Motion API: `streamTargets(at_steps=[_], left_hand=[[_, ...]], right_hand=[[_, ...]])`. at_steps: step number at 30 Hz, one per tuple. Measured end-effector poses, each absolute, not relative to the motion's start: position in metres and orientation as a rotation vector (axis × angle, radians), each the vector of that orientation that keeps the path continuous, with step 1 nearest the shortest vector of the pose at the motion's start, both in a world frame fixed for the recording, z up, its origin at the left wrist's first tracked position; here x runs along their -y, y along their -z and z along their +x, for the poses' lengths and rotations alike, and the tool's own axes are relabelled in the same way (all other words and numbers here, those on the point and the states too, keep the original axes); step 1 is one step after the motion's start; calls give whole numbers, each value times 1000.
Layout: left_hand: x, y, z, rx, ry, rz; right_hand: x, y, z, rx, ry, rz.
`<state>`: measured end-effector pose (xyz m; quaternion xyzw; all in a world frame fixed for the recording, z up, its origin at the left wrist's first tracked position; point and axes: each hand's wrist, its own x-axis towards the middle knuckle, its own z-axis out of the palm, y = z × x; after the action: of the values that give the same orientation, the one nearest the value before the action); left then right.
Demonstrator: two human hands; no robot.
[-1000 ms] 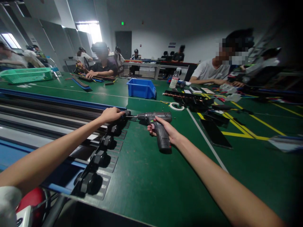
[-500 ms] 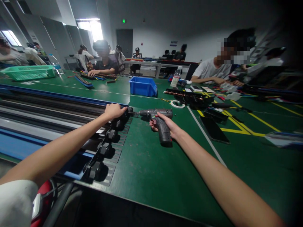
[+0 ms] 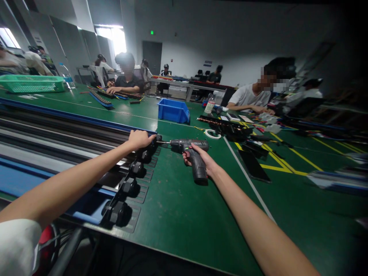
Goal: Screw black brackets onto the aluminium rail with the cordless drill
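Note:
My right hand (image 3: 201, 159) is wrapped round the grip of a dark cordless screwdriver (image 3: 191, 151), held level over the green table (image 3: 184, 214). Its thin bit points left and meets the farthest black knob (image 3: 156, 138) in a row of black knobs (image 3: 129, 186) at the end of a long black and blue rail assembly (image 3: 57, 149). My left hand (image 3: 140, 138) is closed over that end of the assembly, right beside the bit's tip. What its fingers grip is hidden under the hand.
A blue bin (image 3: 173, 111) stands behind the screwdriver, a roll of white tape (image 3: 212, 133) to its right. Black parts and flat panels (image 3: 253, 165) lie at the right near yellow floor-style lines. A green basket (image 3: 31, 83) is far left. Other people sit working across the tables.
Both hands and the screwdriver hold the same pose at the end knob. Only my head has shifted, sliding the scene slightly in view.

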<state>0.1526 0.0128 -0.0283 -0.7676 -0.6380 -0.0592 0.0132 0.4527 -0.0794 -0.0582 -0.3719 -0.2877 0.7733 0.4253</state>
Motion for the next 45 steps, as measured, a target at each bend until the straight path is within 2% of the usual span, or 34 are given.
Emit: streamTargets(at_steps=[14,30,45], left_hand=[[-14,31,150,1917,186,-2410],[-12,28,148,1890,169,-2428],[-10,24,150,1934,152,-2417]], right_hand=[[73,61,465,584,-2075,-816],[80,55,470,508,-2064,-822],[70,66,476,281,-1558,-687]])
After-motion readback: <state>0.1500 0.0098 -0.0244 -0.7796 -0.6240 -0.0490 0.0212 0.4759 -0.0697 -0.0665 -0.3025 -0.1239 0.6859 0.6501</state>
